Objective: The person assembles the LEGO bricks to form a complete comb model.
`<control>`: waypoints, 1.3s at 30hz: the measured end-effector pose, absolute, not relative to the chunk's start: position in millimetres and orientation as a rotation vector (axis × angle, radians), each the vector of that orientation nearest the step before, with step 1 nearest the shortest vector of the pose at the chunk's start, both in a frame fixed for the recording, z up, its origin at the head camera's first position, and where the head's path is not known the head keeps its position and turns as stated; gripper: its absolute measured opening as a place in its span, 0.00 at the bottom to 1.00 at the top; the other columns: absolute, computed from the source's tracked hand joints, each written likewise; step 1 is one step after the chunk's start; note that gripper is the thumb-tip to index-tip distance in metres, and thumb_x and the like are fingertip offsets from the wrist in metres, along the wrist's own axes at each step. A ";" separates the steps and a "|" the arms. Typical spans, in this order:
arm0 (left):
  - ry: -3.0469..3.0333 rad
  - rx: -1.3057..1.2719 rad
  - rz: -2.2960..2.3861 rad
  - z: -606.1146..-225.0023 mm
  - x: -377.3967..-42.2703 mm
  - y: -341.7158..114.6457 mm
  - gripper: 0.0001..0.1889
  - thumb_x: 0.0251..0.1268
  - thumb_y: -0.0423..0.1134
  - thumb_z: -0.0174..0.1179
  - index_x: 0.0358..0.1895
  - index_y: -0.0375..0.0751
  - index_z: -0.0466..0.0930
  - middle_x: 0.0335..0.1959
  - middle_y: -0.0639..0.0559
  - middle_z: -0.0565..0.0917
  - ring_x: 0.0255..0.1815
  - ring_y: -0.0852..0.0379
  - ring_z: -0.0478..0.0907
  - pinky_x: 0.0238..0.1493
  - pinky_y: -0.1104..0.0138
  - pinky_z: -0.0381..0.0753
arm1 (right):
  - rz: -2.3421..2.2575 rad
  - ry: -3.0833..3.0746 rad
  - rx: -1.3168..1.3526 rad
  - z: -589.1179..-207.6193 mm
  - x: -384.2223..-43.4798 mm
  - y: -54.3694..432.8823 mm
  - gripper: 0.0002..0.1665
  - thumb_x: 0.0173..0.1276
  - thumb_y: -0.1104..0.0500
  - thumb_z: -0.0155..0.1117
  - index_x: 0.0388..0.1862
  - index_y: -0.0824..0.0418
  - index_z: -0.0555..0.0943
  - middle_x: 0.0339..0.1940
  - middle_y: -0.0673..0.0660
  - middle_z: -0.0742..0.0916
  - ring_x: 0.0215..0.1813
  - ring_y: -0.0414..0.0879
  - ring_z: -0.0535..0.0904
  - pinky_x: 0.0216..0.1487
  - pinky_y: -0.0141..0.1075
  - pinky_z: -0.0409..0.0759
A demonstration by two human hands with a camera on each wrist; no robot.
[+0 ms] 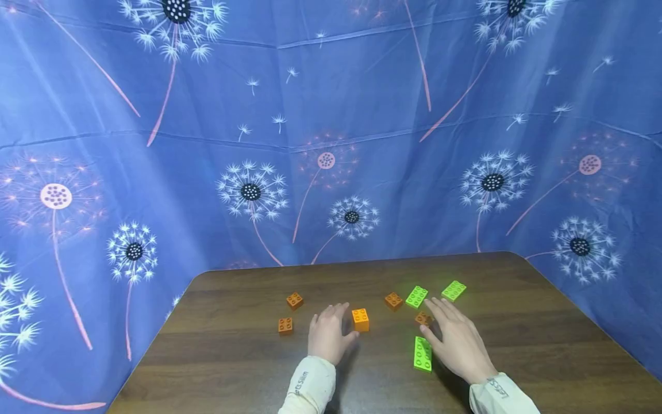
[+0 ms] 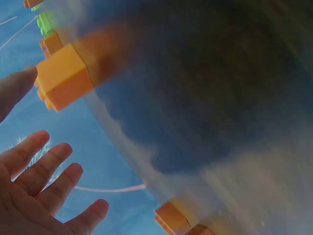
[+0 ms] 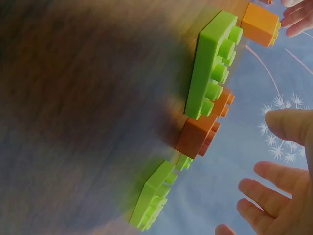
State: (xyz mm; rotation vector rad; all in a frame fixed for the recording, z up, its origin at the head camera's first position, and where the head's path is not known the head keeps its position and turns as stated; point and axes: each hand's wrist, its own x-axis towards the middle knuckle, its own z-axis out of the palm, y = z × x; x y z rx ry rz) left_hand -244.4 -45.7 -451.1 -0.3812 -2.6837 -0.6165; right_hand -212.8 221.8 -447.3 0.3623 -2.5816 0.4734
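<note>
My left hand [image 1: 328, 338] hovers over the table with its fingers spread, holding nothing. Just right of its thumb stands a tall bright orange toy building brick [image 1: 361, 321]; in the left wrist view the thumb tip overlaps the edge of that brick [image 2: 66, 78]. My right hand [image 1: 459, 340] is also spread above the table, with nothing in its grasp. Beneath its fingers sits a darker orange brick [image 1: 422, 318], partly hidden by them. Close to the thumb, a long lime green brick [image 1: 422, 353] lies studs up, its studs facing the palm side in the right wrist view [image 3: 210, 68].
Two more green bricks, one nearer [image 1: 416, 296] and one farther right [image 1: 453, 291], lie beyond the right hand. A dark orange brick [image 1: 393, 301] sits between the hands. Left of the left hand are two others [image 1: 295, 301]. A blue dandelion-print cloth [image 1: 393, 172] hangs behind the wooden table [image 1: 217, 368].
</note>
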 end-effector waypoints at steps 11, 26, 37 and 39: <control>-2.705 -0.386 -0.568 -453.3 -252.5 -33.1 0.31 0.49 0.44 0.80 0.59 0.42 0.83 0.57 0.46 0.85 0.60 0.43 0.81 0.61 0.43 0.76 | 0.496 -2.642 0.333 -449.0 -214.4 221.8 0.31 0.66 0.56 0.71 0.65 0.69 0.77 0.64 0.72 0.79 0.67 0.70 0.73 0.62 0.68 0.70; -2.726 -0.456 -0.572 -445.7 -258.7 -18.9 0.25 0.47 0.42 0.81 0.52 0.44 0.87 0.51 0.48 0.88 0.57 0.46 0.82 0.59 0.43 0.77 | 0.500 -2.688 0.326 -448.6 -220.7 218.6 0.29 0.67 0.55 0.71 0.63 0.68 0.78 0.61 0.70 0.82 0.63 0.68 0.77 0.61 0.65 0.72; -2.697 -0.504 -0.472 -446.6 -259.1 -19.7 0.22 0.42 0.41 0.82 0.45 0.48 0.87 0.39 0.51 0.89 0.42 0.51 0.85 0.49 0.54 0.81 | 0.460 -2.703 0.343 -449.4 -227.5 219.7 0.26 0.65 0.56 0.73 0.58 0.68 0.82 0.54 0.67 0.86 0.57 0.67 0.81 0.57 0.62 0.77; -2.693 -0.518 -0.449 -446.3 -259.2 -20.0 0.22 0.41 0.41 0.82 0.44 0.49 0.87 0.37 0.52 0.89 0.40 0.52 0.85 0.47 0.57 0.81 | 0.442 -2.698 0.343 -448.7 -228.7 220.2 0.26 0.64 0.56 0.74 0.57 0.68 0.82 0.53 0.67 0.86 0.55 0.67 0.81 0.55 0.62 0.78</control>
